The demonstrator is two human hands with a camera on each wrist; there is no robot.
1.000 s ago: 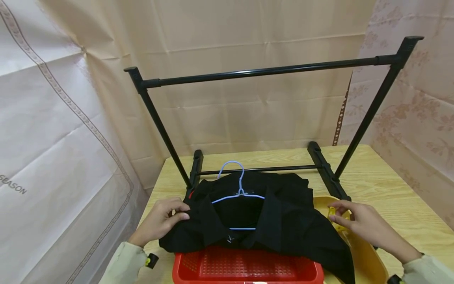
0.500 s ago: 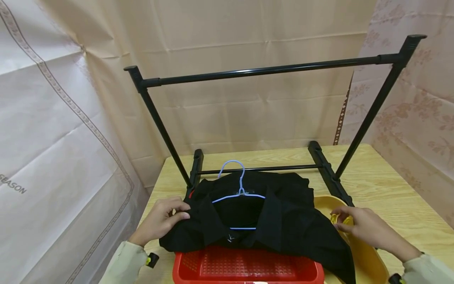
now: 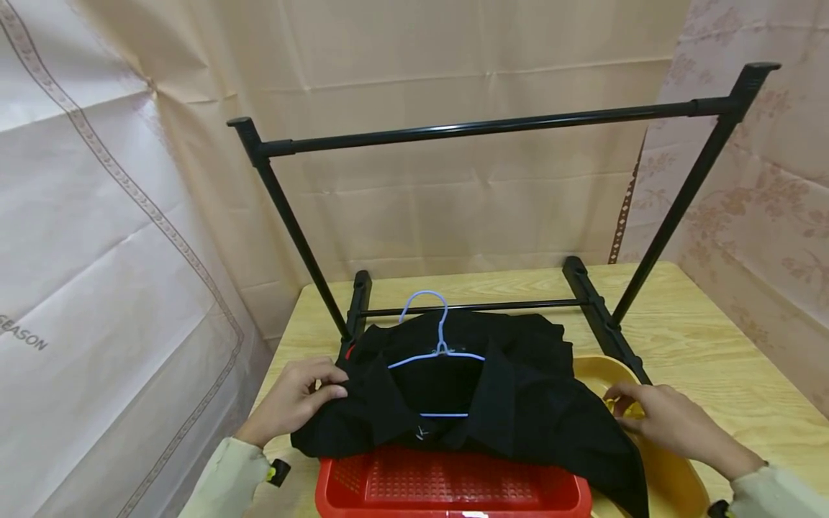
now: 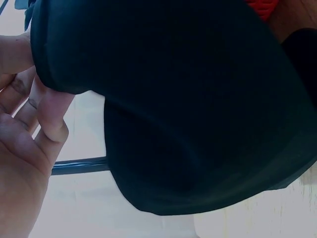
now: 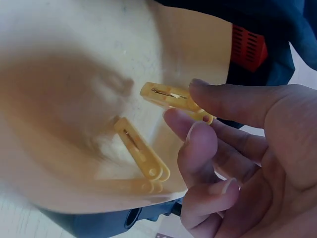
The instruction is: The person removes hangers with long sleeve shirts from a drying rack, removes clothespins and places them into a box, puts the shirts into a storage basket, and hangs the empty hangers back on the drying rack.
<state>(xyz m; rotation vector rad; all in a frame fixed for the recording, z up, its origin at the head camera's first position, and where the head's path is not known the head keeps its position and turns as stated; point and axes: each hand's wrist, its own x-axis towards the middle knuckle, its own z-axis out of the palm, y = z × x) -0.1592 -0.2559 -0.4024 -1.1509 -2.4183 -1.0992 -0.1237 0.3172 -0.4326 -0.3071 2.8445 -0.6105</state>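
Observation:
A black collared shirt lies spread over a red basket, with a light blue hanger inside its neck opening. At the shirt's left side, my left hand pinches the cloth edge between thumb and fingers; the left wrist view shows the black fabric filling most of the frame. My right hand is over the yellow tub. In the right wrist view its thumb and fingers pinch a yellow clothespin. A second yellow clothespin lies in the tub beside it.
The red basket stands at the front, partly under the shirt. Behind is a black clothes rack with a high top bar, a low crossbar and feet on the wooden table. Curtains hang around the table.
My right hand has lowered a little into the tub, and the clothespin in its fingers has tipped from upright and is now mostly hidden in the head view. The left hand stays on the shirt.

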